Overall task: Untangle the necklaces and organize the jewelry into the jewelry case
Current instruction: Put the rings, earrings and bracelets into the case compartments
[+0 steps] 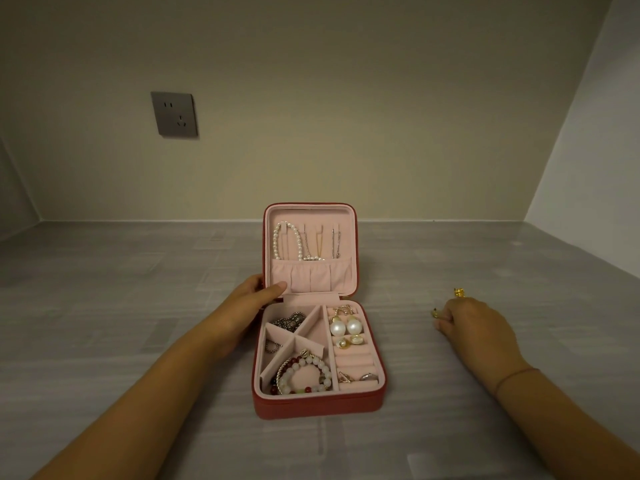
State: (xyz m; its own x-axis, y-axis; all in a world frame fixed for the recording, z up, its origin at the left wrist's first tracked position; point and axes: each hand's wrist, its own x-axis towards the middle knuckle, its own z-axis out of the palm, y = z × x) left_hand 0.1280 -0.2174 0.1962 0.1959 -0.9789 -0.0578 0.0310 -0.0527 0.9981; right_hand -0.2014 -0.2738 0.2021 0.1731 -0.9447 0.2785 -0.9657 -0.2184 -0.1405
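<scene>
An open red jewelry case (pixel 318 407) sits mid-tabletop (pixel 138 306) between a person's two forearms. In its nearest left compartment lies a beaded bracelet (pixel 304 374). Rings (pixel 367 376) sit in the padded rolls on its right, with pearl earrings (pixel 345 326) farther back and a dark chain (pixel 287 322) in the far left compartment.

The left hand (pixel 249 296) grips the upright lid (pixel 311 213) at its lower left edge, thumb pressed on the pink lining and the fingers hidden behind.

Well to the right of the case, the right hand (pixel 474 323) rests on the tabletop, its fingers (pixel 445 320) curled tight and pinching a small gold piece (pixel 435 313). A second gold piece (pixel 459 292) shows just beyond the knuckles.

Inside the lid hang a pearl necklace (pixel 277 242) and thin chains (pixel 320 242). A wall socket (pixel 174 114) is behind.
</scene>
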